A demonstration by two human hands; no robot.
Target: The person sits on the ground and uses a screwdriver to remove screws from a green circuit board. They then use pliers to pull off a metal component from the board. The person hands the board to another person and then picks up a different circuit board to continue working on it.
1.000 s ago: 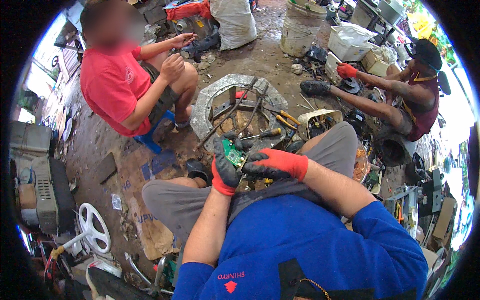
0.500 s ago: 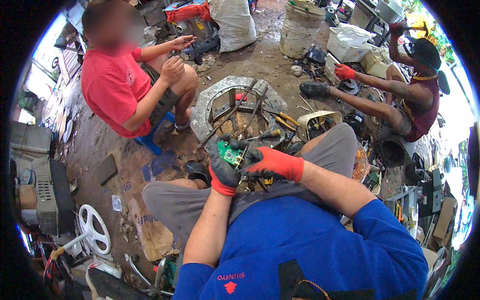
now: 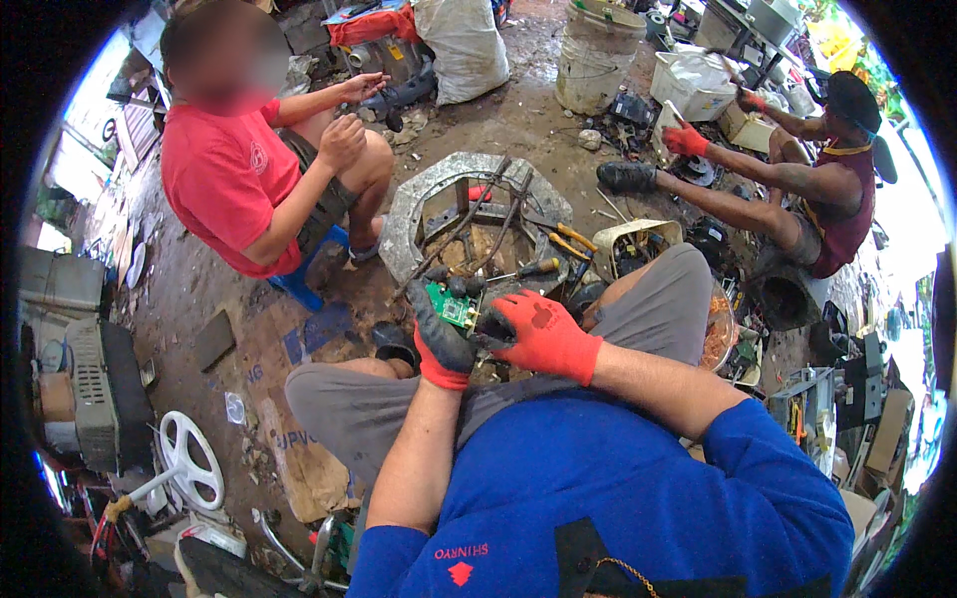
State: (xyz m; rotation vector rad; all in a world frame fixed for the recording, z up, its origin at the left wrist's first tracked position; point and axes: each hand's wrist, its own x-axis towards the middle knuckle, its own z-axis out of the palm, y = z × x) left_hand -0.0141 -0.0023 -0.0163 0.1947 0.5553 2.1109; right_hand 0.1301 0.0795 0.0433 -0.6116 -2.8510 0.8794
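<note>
My left hand, in a red glove with dark palm and fingers, is closed around a small green circuit board above my lap. The board's face is turned up and its right edge sticks out past the fingers. My right hand, gloved alike, is closed with its fingertips at the board's right edge. Whatever the right fingers pinch is hidden by the glove. Just beyond the board, a screwdriver with a yellow and black handle lies on a grey octagonal metal frame, beside pliers with orange-yellow handles.
At the left a person in a red shirt sits on a blue stool. A co-worker in a dark red top sits at the right, holding a hammer. A cream container stands by my right knee. A white steering wheel lies lower left.
My right hand has turned so more of its red back shows, staying at the board's edge. The co-worker's raised hand with the hammer has come down. My left hand still holds the board.
</note>
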